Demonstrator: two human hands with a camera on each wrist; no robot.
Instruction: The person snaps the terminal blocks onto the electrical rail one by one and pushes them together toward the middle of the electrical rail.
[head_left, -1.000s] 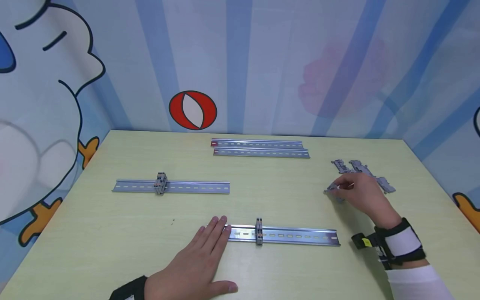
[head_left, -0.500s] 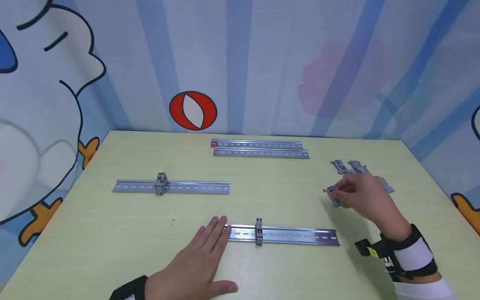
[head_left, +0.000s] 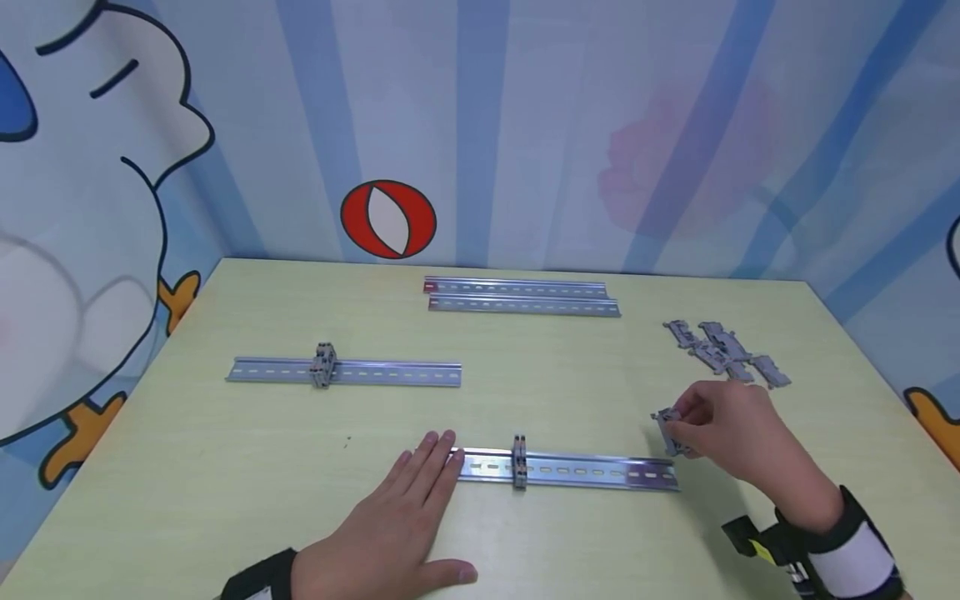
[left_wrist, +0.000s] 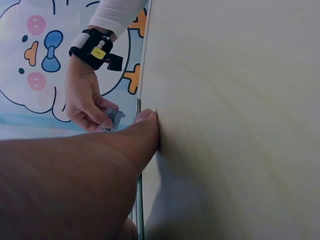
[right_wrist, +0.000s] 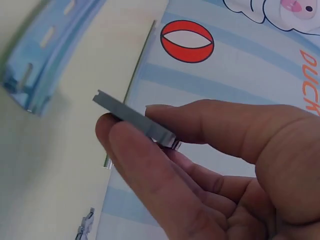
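My right hand pinches a thin grey terminal block between thumb and fingers, above the table near the right end of the front DIN rail. The right wrist view shows the narrow edge of that terminal block between the fingertips. My left hand lies flat with straight fingers, its fingertips at the left end of the front rail and partly covering it. Grey terminal blocks stand upright on this rail, left of its middle. In the left wrist view, the right hand appears beyond the left thumb.
Another DIN rail lies at the left with grey terminal blocks mounted on it. Two bare rails lie side by side at the back. Several loose terminal blocks lie at the right. A printed backdrop stands behind the table.
My right hand has lifted a terminal block from beside the loose pile and moved it toward me, near the front rail's right end. The left hand stays in place.
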